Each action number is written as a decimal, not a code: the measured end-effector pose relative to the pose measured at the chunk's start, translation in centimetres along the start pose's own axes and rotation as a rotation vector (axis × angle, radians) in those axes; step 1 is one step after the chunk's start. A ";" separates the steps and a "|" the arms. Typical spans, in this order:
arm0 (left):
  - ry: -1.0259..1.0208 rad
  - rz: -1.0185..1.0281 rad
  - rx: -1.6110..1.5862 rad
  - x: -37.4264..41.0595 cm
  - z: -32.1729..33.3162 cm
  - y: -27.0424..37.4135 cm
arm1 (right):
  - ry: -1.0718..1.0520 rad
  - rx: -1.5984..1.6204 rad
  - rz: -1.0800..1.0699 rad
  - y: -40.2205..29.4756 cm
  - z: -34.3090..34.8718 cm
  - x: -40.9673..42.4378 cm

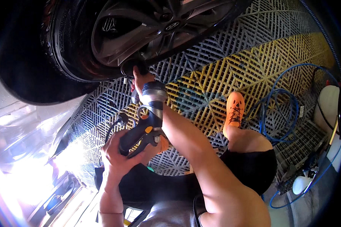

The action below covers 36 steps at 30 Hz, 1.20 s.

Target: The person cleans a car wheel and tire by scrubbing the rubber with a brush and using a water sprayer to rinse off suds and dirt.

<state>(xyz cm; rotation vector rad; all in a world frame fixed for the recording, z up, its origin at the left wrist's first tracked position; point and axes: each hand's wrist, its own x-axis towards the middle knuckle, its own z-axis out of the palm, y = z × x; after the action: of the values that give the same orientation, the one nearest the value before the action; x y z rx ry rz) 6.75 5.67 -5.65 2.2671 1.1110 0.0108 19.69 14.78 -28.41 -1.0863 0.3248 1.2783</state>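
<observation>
My left hand grips the rear end of a black pistol-grip tool with a yellow button and a trigger lever. The tool's wide cylindrical head overlaps my right forearm in view. I cannot tell its exact kind. My right hand reaches to the lower edge of a car wheel, fingers closed around a dark round-headed tool, partly hidden. That head is close against the tire; contact is too dark to confirm. The multi-spoke alloy rim carries a Hyundai emblem on its hub cap.
Grey and yellow plastic grating tiles cover the floor. Coiled blue hose lies at the right, near a white container and a white spray-gun cup. My orange clog stands on the grating. Light-coloured car bodywork curves along the left.
</observation>
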 end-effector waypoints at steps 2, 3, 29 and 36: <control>-0.017 0.030 -0.009 0.6 0.2 1.1 | -0.017 0.033 -0.030 -0.3 0.0 -1.0; -0.020 0.044 0.005 0.9 0.4 1.7 | -0.032 0.124 -0.022 -0.8 0.2 -2.0; 0.068 0.046 0.023 0.1 -0.6 -0.5 | -0.067 0.619 0.299 4.6 -0.5 4.9; 0.042 0.034 -0.015 -0.1 0.1 -0.9 | -0.083 0.581 0.277 7.9 4.4 2.1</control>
<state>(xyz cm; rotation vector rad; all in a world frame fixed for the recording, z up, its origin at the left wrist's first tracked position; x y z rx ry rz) 6.13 5.97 -6.16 2.2815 1.0895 0.0805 11.89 18.80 -31.40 -0.5018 0.7505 1.3488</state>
